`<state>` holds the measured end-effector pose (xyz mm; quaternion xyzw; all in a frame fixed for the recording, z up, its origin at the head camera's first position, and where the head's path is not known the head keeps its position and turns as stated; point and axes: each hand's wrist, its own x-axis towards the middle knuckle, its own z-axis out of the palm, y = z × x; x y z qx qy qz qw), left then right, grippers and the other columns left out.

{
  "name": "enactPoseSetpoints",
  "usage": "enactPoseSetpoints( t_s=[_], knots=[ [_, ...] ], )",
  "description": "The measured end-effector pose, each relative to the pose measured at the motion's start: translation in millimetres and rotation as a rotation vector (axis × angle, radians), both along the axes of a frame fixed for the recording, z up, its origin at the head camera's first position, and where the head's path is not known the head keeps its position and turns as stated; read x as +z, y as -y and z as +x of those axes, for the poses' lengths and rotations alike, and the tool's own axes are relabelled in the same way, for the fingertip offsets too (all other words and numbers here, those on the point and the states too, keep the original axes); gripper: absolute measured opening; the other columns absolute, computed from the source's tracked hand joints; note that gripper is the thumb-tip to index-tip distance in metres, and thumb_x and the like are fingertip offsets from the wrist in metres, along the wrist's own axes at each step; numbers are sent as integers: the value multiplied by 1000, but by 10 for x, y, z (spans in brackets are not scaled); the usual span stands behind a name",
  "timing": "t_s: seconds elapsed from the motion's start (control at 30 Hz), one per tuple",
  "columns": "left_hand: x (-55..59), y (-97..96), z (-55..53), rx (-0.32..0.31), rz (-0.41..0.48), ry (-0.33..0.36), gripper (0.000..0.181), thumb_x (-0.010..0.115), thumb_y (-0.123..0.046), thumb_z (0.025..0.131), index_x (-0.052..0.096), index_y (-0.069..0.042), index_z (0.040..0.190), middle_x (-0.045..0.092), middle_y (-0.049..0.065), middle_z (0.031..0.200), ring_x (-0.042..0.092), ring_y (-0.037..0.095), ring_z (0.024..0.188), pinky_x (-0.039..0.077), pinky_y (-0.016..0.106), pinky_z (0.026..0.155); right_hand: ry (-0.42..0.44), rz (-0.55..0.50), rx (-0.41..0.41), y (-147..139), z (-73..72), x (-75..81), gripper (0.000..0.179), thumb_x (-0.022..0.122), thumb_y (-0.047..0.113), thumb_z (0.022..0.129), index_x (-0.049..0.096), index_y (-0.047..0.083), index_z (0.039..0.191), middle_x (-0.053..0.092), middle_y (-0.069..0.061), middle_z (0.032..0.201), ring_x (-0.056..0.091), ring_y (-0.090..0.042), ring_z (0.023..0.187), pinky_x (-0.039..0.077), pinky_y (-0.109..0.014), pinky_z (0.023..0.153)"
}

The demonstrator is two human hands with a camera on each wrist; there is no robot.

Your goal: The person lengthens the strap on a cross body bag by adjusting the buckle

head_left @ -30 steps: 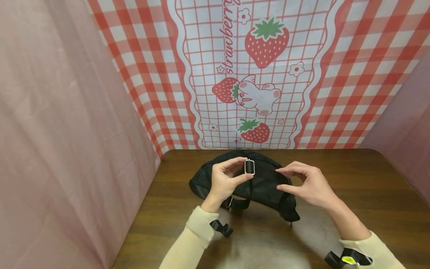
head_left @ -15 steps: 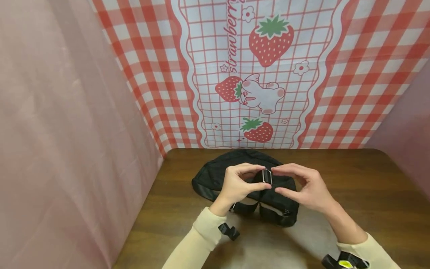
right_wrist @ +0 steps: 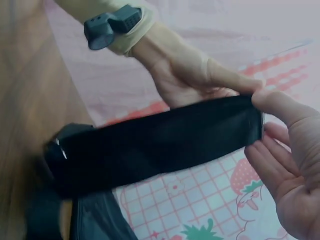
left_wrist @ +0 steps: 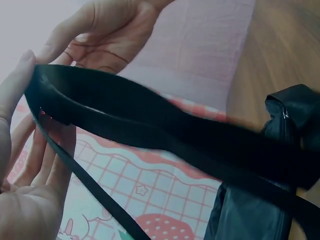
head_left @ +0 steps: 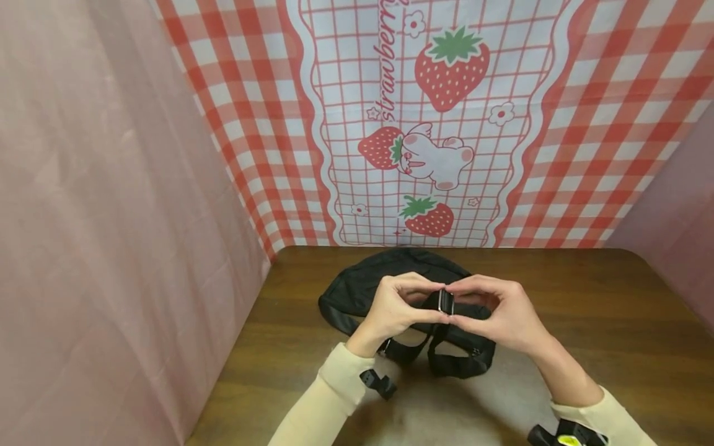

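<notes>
A black fabric bag (head_left: 357, 288) lies on the table with its strap raised toward me. The strap's metal-rimmed slider buckle (head_left: 445, 302) is held upright above it. My left hand (head_left: 390, 310) pinches the buckle between thumb at the bottom and fingertips at the top. From the other side my right hand (head_left: 510, 314) grips the same buckle, its fingertips meeting the left hand's. In the right wrist view the black strap (right_wrist: 165, 145) runs broad and flat from the bag up to my fingers. The left wrist view shows the strap (left_wrist: 165, 120) doubled into a loop.
Brown wooden table (head_left: 586, 297) lies under the bag. A red-and-white checked strawberry cloth (head_left: 251, 93) hangs behind it. Pink curtains (head_left: 111, 217) stand at both sides. A small black camera (head_left: 379, 384) is worn on the left wrist.
My left hand has moved right with the buckle and turned it more edge-on. My right hand has closed in from apart and now holds the buckle too. The strap is drawn up more.
</notes>
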<state>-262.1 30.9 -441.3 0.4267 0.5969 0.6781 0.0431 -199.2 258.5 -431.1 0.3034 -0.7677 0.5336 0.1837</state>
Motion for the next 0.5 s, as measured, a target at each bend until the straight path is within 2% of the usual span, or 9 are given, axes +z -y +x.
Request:
enactPoseSetpoints(
  t_s=[0.07,0.17,0.3,0.5],
  knots=[
    [-16,13,-12,1,-4,-10,50,85,19,76,72,15,124,69,37,117,75,17,108,62,56,101,-13,16,-16,0,3,23,54,87,-21,71,75,-1,120,75,0,116,73,-5,109,66,-26,89],
    [-36,25,-29,22,-11,-23,48,84,17,80,71,14,126,71,35,120,76,22,112,63,48,103,-23,2,-37,-4,5,58,54,86,-22,71,75,-2,119,74,1,116,73,-5,110,65,-26,90],
    [-36,25,-46,66,-15,-25,41,83,13,84,74,12,123,74,33,119,78,17,107,66,36,97,0,-15,-38,-24,6,90,53,84,-24,72,74,-4,120,74,4,120,71,-6,114,64,-28,94],
    [10,6,-22,120,-61,-74,38,88,7,82,77,7,119,77,27,115,77,12,104,66,37,96,-30,94,-38,-54,8,115,57,86,-19,75,74,4,126,71,-4,123,69,-4,115,62,-21,96]
  ],
)
